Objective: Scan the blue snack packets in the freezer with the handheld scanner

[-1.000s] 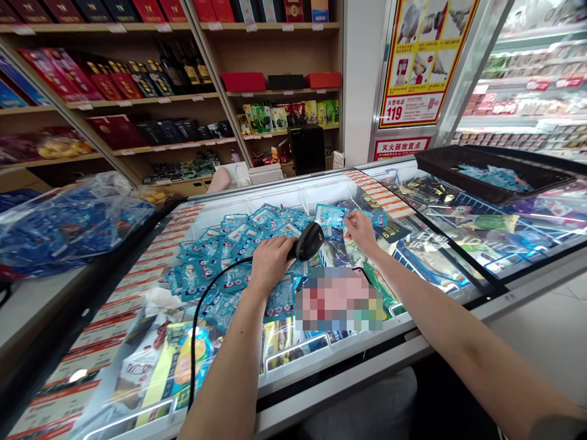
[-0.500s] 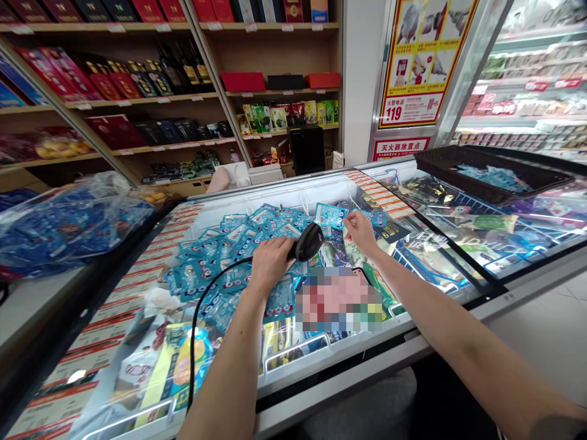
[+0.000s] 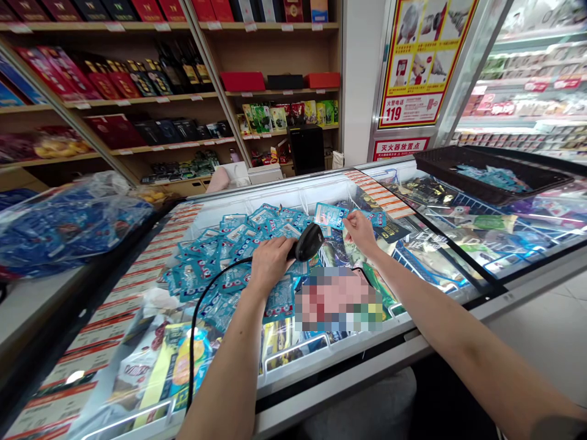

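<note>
My left hand (image 3: 271, 261) is wrapped round the handle of a black barcode scanner (image 3: 309, 242), whose head points right. A black cable runs from it down past my left forearm. In my right hand (image 3: 360, 232) a small blue packet (image 3: 329, 215) is pinched by its right end, held just beyond the scanner head. Another blue packet (image 3: 376, 218) shows behind my right fingers; I cannot tell whether it is held. Many loose blue packets (image 3: 229, 247) lie heaped on the freezer's glass top (image 3: 316, 194), left of and under my left hand.
A black tray (image 3: 486, 177) holding blue packets stands at the back right. A big plastic bag of blue packets (image 3: 73, 220) lies at the left. A pixelated patch (image 3: 339, 299) covers something between my forearms. Shelves (image 3: 275, 95) with boxes and bottles stand behind the freezer.
A pale glow, perhaps the scanner's light, now falls on the packet in my right hand. Both hands stay in practically the same place.
</note>
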A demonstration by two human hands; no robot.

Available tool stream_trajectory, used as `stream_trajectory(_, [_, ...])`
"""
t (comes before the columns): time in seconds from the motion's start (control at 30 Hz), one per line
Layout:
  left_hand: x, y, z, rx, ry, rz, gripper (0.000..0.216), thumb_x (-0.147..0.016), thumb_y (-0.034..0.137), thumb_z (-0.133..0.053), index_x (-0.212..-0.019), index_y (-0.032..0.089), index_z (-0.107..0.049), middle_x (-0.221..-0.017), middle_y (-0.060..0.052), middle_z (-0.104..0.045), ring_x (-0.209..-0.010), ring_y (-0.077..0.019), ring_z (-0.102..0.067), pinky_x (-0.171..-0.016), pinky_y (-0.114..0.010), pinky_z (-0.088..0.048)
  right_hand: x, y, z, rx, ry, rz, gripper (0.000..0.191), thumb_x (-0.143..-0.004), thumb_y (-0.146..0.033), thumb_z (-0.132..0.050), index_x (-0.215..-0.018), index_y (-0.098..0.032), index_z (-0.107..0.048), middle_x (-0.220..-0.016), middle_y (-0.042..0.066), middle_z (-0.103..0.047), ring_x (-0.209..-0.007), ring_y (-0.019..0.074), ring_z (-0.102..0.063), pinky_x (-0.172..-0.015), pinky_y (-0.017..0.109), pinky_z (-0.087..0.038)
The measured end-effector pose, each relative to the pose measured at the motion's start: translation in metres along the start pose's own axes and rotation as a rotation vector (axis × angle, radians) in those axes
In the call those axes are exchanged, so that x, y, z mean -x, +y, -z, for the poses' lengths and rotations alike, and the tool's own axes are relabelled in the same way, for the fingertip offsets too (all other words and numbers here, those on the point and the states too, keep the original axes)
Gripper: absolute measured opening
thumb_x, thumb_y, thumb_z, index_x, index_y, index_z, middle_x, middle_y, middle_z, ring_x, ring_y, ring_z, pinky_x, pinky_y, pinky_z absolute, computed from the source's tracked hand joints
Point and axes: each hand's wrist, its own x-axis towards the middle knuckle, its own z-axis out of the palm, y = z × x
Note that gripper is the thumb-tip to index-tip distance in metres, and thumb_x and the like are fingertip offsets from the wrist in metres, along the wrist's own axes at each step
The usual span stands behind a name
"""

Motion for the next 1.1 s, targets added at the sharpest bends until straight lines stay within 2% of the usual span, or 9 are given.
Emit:
stream_trajectory(0.13, [0.000,0.001,0.001,-0.003,-0.002,0.003,0.033,-0.082,0.034,-0.054,-0.112,0.022,-0.055,-0.094,-0.008,-0.064,-0.093,-0.0249,-0.059,-0.078,-0.035,-0.040,0.001,0.000,-0.001,0.015,-0.002,-0.002,0.028,-0.086,-0.050,-0.042,-0.095,-0.024,-0.049,-0.050,-0.005,-0.057,-0.042,0.0174,-0.055,-0.047,0.031,-0.044])
stream_trajectory(0.23, [0.000,0.001,0.001,-0.007,0.012,0.010,0.032,-0.082,0.034,-0.054,-0.112,0.022,-0.056,-0.095,-0.007,-0.064,-0.093,-0.0251,-0.059,-0.079,-0.036,-0.040,0.000,0.001,0.000,0.040,0.047,-0.002,0.028,-0.086,-0.050,-0.042,-0.094,-0.024,-0.049,-0.053,-0.005,-0.059,-0.043,0.0169,-0.056,-0.051,0.031,-0.044])
stream_trajectory(0.47, [-0.001,0.002,0.004,-0.020,0.053,0.062,0.032,-0.080,0.032,-0.056,-0.110,0.021,-0.057,-0.092,-0.008,-0.065,-0.091,-0.0262,-0.059,-0.075,-0.036,-0.039,-0.014,0.014,0.024,0.260,0.353,-0.061,0.023,-0.086,-0.041,-0.042,-0.091,-0.020,-0.051,-0.068,0.002,-0.066,-0.057,0.0180,-0.061,-0.071,0.033,-0.042])
stream_trajectory(0.57, [-0.001,0.002,0.004,-0.034,0.051,0.063,0.031,-0.081,0.032,-0.055,-0.110,0.021,-0.057,-0.092,-0.008,-0.065,-0.091,-0.0263,-0.059,-0.075,-0.036,-0.038,-0.020,0.025,0.038,0.332,0.432,-0.090,0.021,-0.085,-0.038,-0.043,-0.091,-0.020,-0.051,-0.075,0.005,-0.067,-0.067,0.0201,-0.061,-0.070,0.032,-0.041])
stream_trajectory(0.7, [-0.001,0.002,0.004,-0.056,0.041,0.057,0.030,-0.082,0.034,-0.054,-0.110,0.022,-0.056,-0.092,-0.008,-0.064,-0.092,-0.0261,-0.059,-0.074,-0.036,-0.038,-0.023,0.034,0.049,0.358,0.441,-0.164,0.022,-0.083,-0.039,-0.045,-0.094,-0.019,-0.050,-0.075,0.004,-0.066,-0.069,0.0204,-0.059,-0.069,0.032,-0.040])
stream_trajectory(0.8, [-0.001,0.003,0.005,-0.067,0.036,0.055,0.030,-0.083,0.034,-0.054,-0.110,0.021,-0.056,-0.092,-0.008,-0.064,-0.092,-0.0260,-0.059,-0.074,-0.036,-0.038,-0.021,0.033,0.052,0.413,0.443,-0.152,0.027,-0.082,-0.038,-0.048,-0.099,-0.019,-0.049,-0.079,0.005,-0.065,-0.076,0.0213,-0.058,-0.072,0.033,-0.040])
stream_trajectory(0.93, [-0.002,0.003,0.005,-0.056,0.044,0.054,0.029,-0.084,0.035,-0.052,-0.109,0.021,-0.057,-0.091,-0.008,-0.064,-0.091,-0.0260,-0.059,-0.074,-0.036,-0.038,-0.016,0.029,0.049,0.543,0.424,-0.114,0.033,-0.082,-0.041,-0.050,-0.105,-0.018,-0.052,-0.100,0.011,-0.058,-0.085,0.0225,-0.055,-0.074,0.034,-0.041])
stream_trajectory(1.0, [-0.002,0.003,0.005,-0.045,0.046,0.056,0.029,-0.084,0.035,-0.051,-0.108,0.022,-0.057,-0.090,-0.008,-0.064,-0.090,-0.0260,-0.059,-0.073,-0.036,-0.038,-0.013,0.027,0.046,0.622,0.392,-0.079,0.037,-0.082,-0.048,-0.050,-0.104,-0.019,-0.056,-0.111,0.014,-0.052,-0.094,0.0255,-0.052,-0.074,0.035,-0.042])
stream_trajectory(1.1, [-0.002,0.003,0.005,-0.041,0.045,0.061,0.029,-0.083,0.035,-0.052,-0.109,0.022,-0.057,-0.091,-0.009,-0.064,-0.091,-0.0261,-0.059,-0.073,-0.036,-0.038,-0.010,0.024,0.041,0.742,0.270,0.002,0.045,-0.079,-0.056,-0.054,-0.105,-0.021,-0.061,-0.111,0.015,-0.051,-0.105,0.0317,-0.045,-0.079,0.039,-0.042])
